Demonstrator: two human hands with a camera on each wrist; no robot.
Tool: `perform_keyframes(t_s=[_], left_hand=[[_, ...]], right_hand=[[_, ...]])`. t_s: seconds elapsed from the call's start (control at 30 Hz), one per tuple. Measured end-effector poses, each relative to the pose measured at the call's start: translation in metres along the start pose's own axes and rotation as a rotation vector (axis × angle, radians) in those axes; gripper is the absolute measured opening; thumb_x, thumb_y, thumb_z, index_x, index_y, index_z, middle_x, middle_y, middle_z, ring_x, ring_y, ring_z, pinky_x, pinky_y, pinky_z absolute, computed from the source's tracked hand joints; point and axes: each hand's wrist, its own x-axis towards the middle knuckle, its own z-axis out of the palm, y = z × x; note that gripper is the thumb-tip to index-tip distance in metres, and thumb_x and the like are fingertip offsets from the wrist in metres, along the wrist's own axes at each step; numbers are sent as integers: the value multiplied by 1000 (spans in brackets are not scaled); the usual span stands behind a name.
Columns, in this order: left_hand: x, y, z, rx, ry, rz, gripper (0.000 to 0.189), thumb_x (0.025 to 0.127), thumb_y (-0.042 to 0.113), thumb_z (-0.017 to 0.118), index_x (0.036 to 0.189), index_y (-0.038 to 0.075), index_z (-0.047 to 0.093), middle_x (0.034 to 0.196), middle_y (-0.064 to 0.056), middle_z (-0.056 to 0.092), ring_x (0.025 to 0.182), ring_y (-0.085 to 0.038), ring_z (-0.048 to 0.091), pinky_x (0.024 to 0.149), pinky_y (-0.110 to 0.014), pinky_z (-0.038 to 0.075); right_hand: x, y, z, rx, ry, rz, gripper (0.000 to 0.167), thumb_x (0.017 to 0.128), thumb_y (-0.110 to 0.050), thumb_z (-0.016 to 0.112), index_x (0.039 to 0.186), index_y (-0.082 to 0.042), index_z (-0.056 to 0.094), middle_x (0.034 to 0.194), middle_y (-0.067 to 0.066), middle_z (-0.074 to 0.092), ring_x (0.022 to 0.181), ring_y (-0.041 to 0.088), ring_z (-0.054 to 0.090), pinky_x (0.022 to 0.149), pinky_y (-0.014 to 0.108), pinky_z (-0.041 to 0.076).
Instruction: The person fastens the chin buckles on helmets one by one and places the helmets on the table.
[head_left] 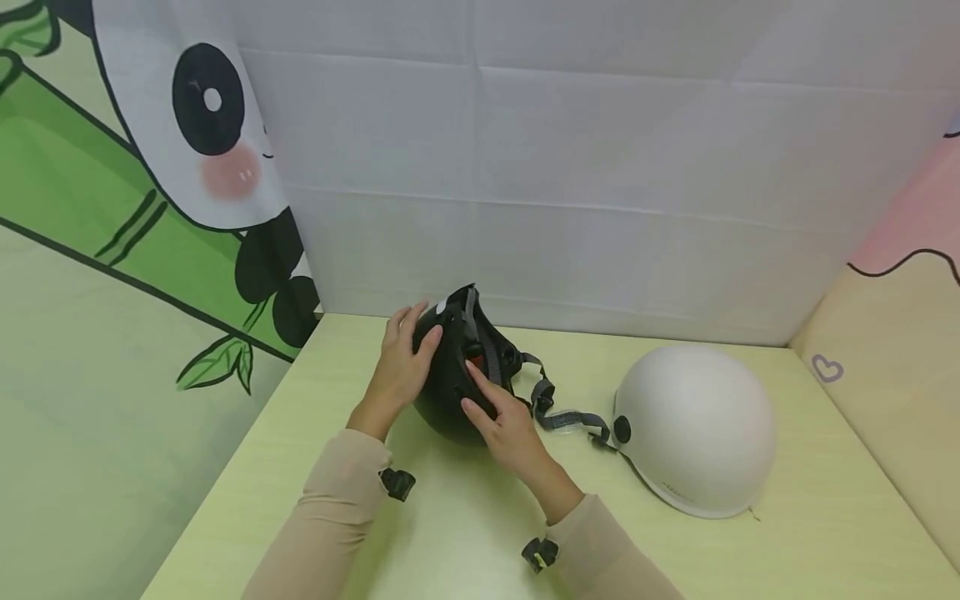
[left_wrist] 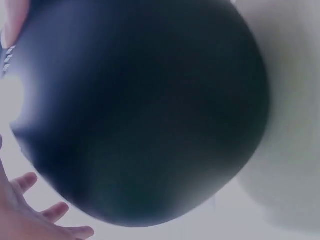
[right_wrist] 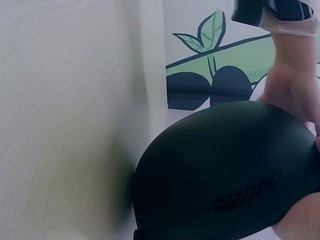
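Observation:
A black helmet (head_left: 450, 392) with a smooth rounded shell is tilted over the table, its open side turned up and to the right. At its upper left my left hand (head_left: 402, 358) grips the shell near the rim, thumb toward the opening. On the near right side my right hand (head_left: 512, 429) grips the rim, with a finger reaching to the inside. In the right wrist view, a small vent grille (right_wrist: 245, 194) shows on the shell. Dark grey straps (head_left: 543, 396) trail from the helmet onto the table. Inside, the padding is mostly hidden.
A white helmet (head_left: 697, 429) sits dome up on the right of the pale yellow table (head_left: 817, 533), with a strap end lying beside it. A white cloth wall (head_left: 585, 208) stands along the back edge, with printed panels to the left and right.

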Motion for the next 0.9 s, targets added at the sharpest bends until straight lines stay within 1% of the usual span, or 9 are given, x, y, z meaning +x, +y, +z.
perform_keyframes(t_s=[0.1, 0.23, 0.3, 0.4, 0.53, 0.67, 0.73, 0.9], left_hand=[[1, 10, -8, 20, -25, 34, 61, 102, 49, 43, 153, 18, 31, 156, -17, 17, 137, -44, 26, 101, -65, 29], [5, 21, -17, 50, -69, 75, 63, 101, 49, 45, 154, 19, 30, 156, -17, 17, 138, -43, 25, 100, -66, 29], [8, 25, -20, 63, -85, 90, 63, 101, 48, 46, 154, 19, 29, 156, -17, 18, 137, -44, 26, 100, -66, 30], [9, 27, -24, 70, -111, 93, 64, 100, 49, 47, 155, 20, 29, 156, -17, 19, 136, -44, 28, 99, -66, 30], [10, 27, -27, 74, -170, 69, 65, 100, 49, 47, 156, 22, 27, 156, -16, 18, 136, -44, 29, 100, -66, 29], [9, 26, -28, 90, -227, 39, 66, 100, 48, 50, 155, 21, 27, 156, -16, 17, 135, -44, 31, 100, -65, 30], [8, 26, -29, 107, -250, 29, 66, 99, 47, 52, 155, 19, 30, 155, -17, 18, 134, -45, 32, 100, -65, 31], [8, 24, -29, 186, -294, 19, 62, 97, 44, 58, 148, 13, 40, 154, -18, 21, 133, -44, 35, 99, -62, 34]], right_hand=[[-2, -3, 1, -28, -4, -8, 54, 100, -26, 57, 151, -19, 40, 144, 11, 48, 131, 31, 44, 102, 50, 38], [-6, -7, 3, -54, -22, -10, 55, 99, -25, 59, 151, -19, 40, 141, 11, 50, 129, 30, 47, 101, 49, 39], [-7, -8, 4, -61, -32, -19, 55, 99, -24, 59, 151, -19, 40, 141, 12, 51, 128, 30, 47, 101, 49, 39], [-9, -10, 5, -74, -40, -37, 55, 99, -25, 60, 150, -19, 41, 136, 13, 55, 125, 30, 50, 98, 49, 42], [-10, -13, 8, -73, -43, -46, 55, 98, -24, 62, 149, -19, 44, 128, 12, 60, 119, 28, 55, 94, 48, 45], [-11, -15, 11, -71, -51, -49, 55, 96, -24, 65, 147, -19, 46, 122, 8, 62, 114, 25, 57, 92, 46, 46], [-12, -15, 13, -71, -52, -52, 55, 95, -24, 66, 147, -19, 47, 121, 8, 62, 115, 25, 56, 93, 46, 46], [-12, -17, 14, -64, -54, -41, 59, 93, -24, 70, 147, -20, 47, 124, 8, 61, 119, 25, 54, 95, 47, 44]])
